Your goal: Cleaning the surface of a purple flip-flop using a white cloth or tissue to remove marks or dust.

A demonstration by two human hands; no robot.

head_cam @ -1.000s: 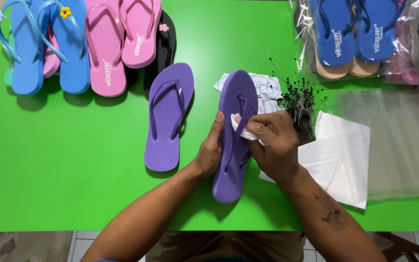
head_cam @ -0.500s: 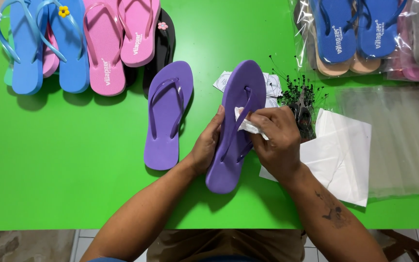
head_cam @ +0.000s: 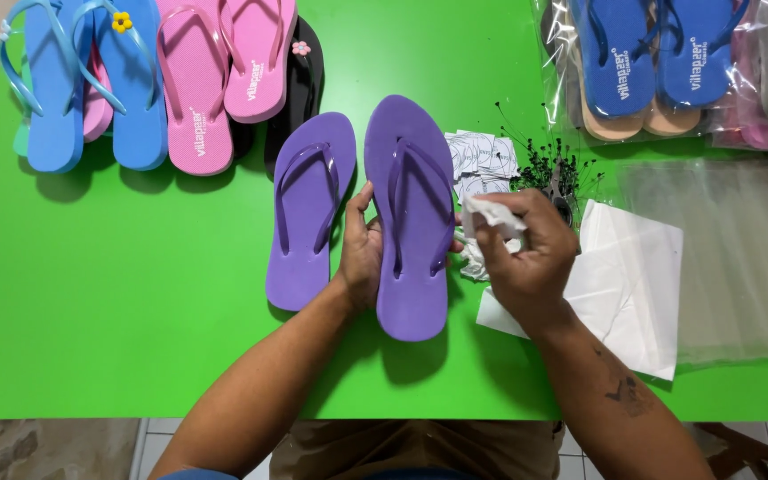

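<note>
Two purple flip-flops lie side by side on the green table [head_cam: 117, 311]. My left hand [head_cam: 362, 249] grips the left edge of the right-hand purple flip-flop [head_cam: 411, 213], which lies flat with its strap up. The other purple flip-flop [head_cam: 308, 209] rests just left of that hand. My right hand [head_cam: 526, 249] hovers beside the flip-flop's right edge, pinching a small crumpled white cloth or paper [head_cam: 491, 213] between thumb and fingers.
Blue, pink and black flip-flops [head_cam: 171, 80] are lined up at the back left. Bagged blue flip-flops [head_cam: 651, 62] sit at the back right. White paper tags [head_cam: 482, 156], black plastic fasteners [head_cam: 548, 169], white sheets [head_cam: 624, 284] and clear bags [head_cam: 731, 249] lie to the right.
The held flip-flop has been laid flat from a tilted position. My right hand, with the white piece, has come off the strap and moved right of the sole.
</note>
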